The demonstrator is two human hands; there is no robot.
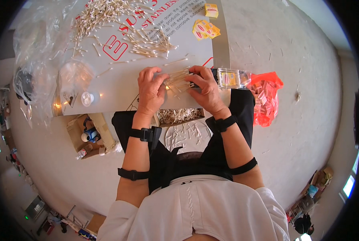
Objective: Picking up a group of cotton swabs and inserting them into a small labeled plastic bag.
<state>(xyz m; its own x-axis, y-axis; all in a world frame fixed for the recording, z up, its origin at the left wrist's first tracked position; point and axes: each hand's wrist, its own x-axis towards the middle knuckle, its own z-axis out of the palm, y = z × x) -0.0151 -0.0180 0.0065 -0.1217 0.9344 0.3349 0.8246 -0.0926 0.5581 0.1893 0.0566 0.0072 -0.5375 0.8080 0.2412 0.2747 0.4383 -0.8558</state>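
Note:
Over the table's near edge, a loose bunch of cotton swabs (177, 81) lies crosswise between my two hands. My left hand (150, 89) has its thumb and fingers closed at the left ends of the bunch. From the other side my right hand (206, 89) pinches the right ends, thumb and forefinger curled in. Just right of that hand sits a clear pack of swabs (228, 78) with a yellow card inside. Part of a dark object shows behind my right fingers; its kind is hidden. Below my hands, an open cardboard box (180, 115) holds many swabs.
A large swab heap (97, 18) covers the table's far left, with a scattered pile (151, 45) nearer. Yellow cards (206, 30) lie far right. A small white round container (87, 99) stands left. A red bag (265, 96) hangs right; a carton (89, 134) sits lower left.

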